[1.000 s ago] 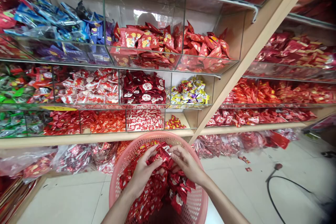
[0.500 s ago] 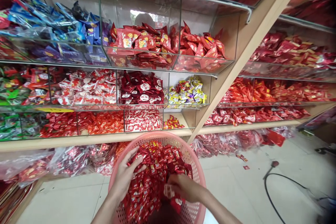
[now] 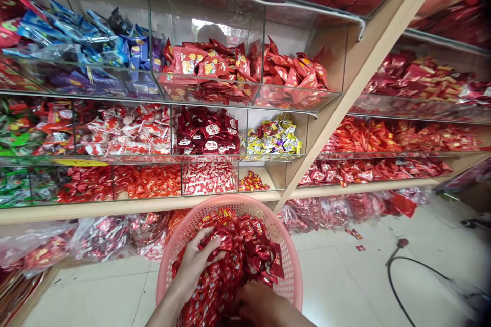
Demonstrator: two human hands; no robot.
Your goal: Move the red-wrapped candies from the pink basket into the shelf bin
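A pink perforated plastic basket (image 3: 289,245) stands before me, holding a heap of small red wrapped candies (image 3: 209,286). Larger dark-red candy packets (image 3: 263,255) lie on the heap's right side. My left hand (image 3: 194,265) is over the left part of the heap, its fingers curled around some red wrapped candies (image 3: 222,240). Low in the basket is my right hand (image 3: 257,301), nearer to me; its fingers are down among the candies, blurred and mostly hidden.
Shelves with clear dividers hold red packets (image 3: 215,64), dark-red packets (image 3: 209,130) and yellow candies (image 3: 274,135). A slanting wooden post (image 3: 333,117) rises behind the basket. Filled plastic bags (image 3: 102,235) lie under the shelf. A black cable (image 3: 389,271) lies on the tiled floor.
My right hand has moved down toward me, deeper among the candies, uncovering the dark-red packets on the right. My left hand has shifted slightly right and down, still curled.
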